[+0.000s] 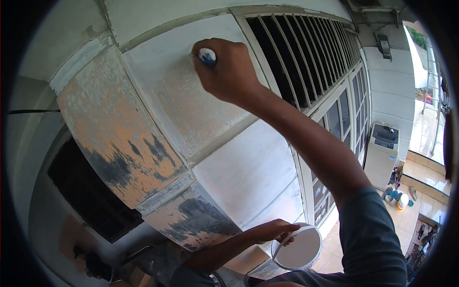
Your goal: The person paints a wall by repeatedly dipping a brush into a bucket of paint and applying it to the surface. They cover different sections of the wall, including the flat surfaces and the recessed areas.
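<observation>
My right hand (222,69) is raised against the upper wall panel (167,86), its fingers wrapped round a handle with a white and blue end (207,56). The tool's far part is hidden behind the hand. Fresh white covers part of that panel, and the rest looks grey-beige. Low in front of me, my left hand (277,231) grips the rim of a white bucket (300,248) that has whitish contents. The panel below (248,167) is white.
Peeling orange and dark patches mark the wall at left (119,129). A barred window (296,57) is at upper right. A washing machine (382,148), shoes (392,196) and a ladder (432,91) stand farther right. Another person (98,265) is at lower left.
</observation>
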The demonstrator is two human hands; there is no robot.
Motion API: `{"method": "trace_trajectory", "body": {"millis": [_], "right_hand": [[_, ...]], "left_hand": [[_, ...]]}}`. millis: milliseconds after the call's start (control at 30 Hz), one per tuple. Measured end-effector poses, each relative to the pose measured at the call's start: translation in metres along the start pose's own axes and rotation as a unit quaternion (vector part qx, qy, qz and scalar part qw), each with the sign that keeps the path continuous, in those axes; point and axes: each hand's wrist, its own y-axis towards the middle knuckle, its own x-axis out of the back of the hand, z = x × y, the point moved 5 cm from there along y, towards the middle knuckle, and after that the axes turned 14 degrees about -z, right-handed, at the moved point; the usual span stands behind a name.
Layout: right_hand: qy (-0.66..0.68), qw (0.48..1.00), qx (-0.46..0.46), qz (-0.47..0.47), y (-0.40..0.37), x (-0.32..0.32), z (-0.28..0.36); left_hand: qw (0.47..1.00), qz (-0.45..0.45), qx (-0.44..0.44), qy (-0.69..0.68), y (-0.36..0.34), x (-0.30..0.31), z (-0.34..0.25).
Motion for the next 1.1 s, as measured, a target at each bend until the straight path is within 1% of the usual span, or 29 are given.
{"method": "trace_trajectory", "body": {"millis": [67,167,200,300,333,367,400,433,467,500,533,567,633,733,833,900,933,1033,1067,1100], "right_hand": [[0.075,0.990,-0.115,0.023,0.007,0.003,0.013],[0.193,0.968,-0.158,-0.037,0.011,-0.008,0.014],[0.237,0.949,-0.193,-0.076,0.014,-0.013,0.010],[0.233,0.948,-0.182,-0.120,0.022,-0.033,-0.033],[0.259,0.919,-0.279,-0.103,0.019,-0.031,-0.049],[0.199,0.941,-0.258,-0.088,0.020,-0.023,-0.063],[0.168,0.945,-0.265,-0.090,0.020,-0.014,-0.079],[0.154,0.957,-0.219,-0.110,0.026,-0.004,-0.101],[0.121,0.963,-0.214,-0.112,0.031,0.012,-0.116],[0.019,0.974,-0.183,-0.133,0.034,0.027,-0.136],[-0.105,0.981,-0.129,-0.102,0.039,0.044,-0.139],[-0.156,0.972,-0.088,-0.152,0.048,0.063,-0.122],[-0.137,0.972,-0.102,-0.160,0.053,0.078,-0.112],[-0.186,0.977,0.003,-0.105,0.054,0.058,-0.077],[-0.122,0.987,0.041,-0.092,0.039,0.014,-0.050],[-0.045,0.997,0.024,-0.065,0.036,-0.007,-0.022],[0.012,0.997,0.006,-0.079,0.037,-0.009,-0.008],[0.170,0.979,-0.096,-0.059,0.050,-0.027,0.004],[0.186,0.971,-0.142,-0.040,0.051,-0.025,0.008],[0.208,0.963,-0.164,-0.042,0.053,-0.028,0.007]], "left_hand": [[1.000,0.010,-0.001,-0.002,0.000,-0.001,0.000],[1.000,0.016,0.003,-0.001,0.000,-0.001,0.001],[1.000,0.018,0.005,-0.001,0.000,-0.001,0.002],[1.000,0.003,0.001,0.007,-0.002,0.001,-0.002],[1.000,0.004,-0.001,0.007,-0.002,0.002,-0.001],[1.000,0.004,-0.005,0.006,-0.001,0.005,0.000],[1.000,0.004,-0.012,0.002,-0.001,0.006,0.001],[1.000,0.000,-0.011,0.000,-0.001,0.007,0.000],[1.000,-0.005,-0.010,-0.002,-0.002,0.007,-0.004],[1.000,-0.011,-0.008,-0.005,-0.004,0.007,-0.005],[1.000,-0.009,-0.009,-0.007,-0.003,0.007,-0.004],[1.000,-0.008,-0.008,-0.008,-0.002,0.006,-0.002],[1.000,-0.012,-0.007,-0.008,-0.002,0.006,-0.004],[0.999,-0.027,-0.015,-0.010,-0.003,0.004,-0.012],[0.999,-0.032,-0.020,0.003,-0.001,0.005,-0.006],[0.999,-0.032,-0.025,0.010,-0.002,0.006,-0.008],[0.999,-0.028,-0.027,0.013,-0.002,0.006,-0.009],[0.999,-0.019,-0.029,0.016,-0.005,0.005,-0.011],[0.999,-0.018,-0.030,0.014,-0.005,0.005,-0.010],[0.999,-0.017,-0.033,0.012,-0.005,0.005,-0.010]]}}
